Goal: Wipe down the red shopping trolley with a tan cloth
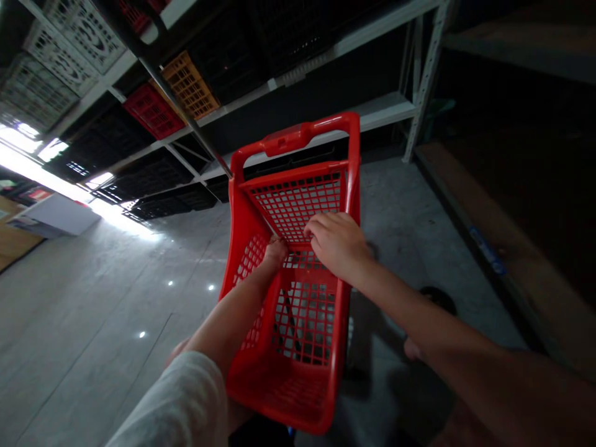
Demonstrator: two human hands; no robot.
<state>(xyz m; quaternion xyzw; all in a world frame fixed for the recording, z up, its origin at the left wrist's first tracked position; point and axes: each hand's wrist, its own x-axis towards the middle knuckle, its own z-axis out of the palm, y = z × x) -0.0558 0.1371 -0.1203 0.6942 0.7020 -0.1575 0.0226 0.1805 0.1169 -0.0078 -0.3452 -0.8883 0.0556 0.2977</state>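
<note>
A red plastic shopping basket cart (305, 388) stands before me, with grid sides and a handle at its far end. Below the handle slants its red grid panel (302, 198). My left hand (278, 249) reaches inside, closed at the panel's lower left corner; its fingertips are mostly hidden. Over the panel's lower right part, my right hand (339, 244) is curled, fingers bent against the grid. The palm side of that hand does not show. Inside the cart I see only its bare grid floor.
Metal shelving (386, 112) runs behind the cart, bearing dark crates, a red crate (153, 112) and a yellow crate (189, 84). A metal pole (186, 115) rises at the cart's left. At right, a low ledge (484, 217) borders the grey floor (116, 310).
</note>
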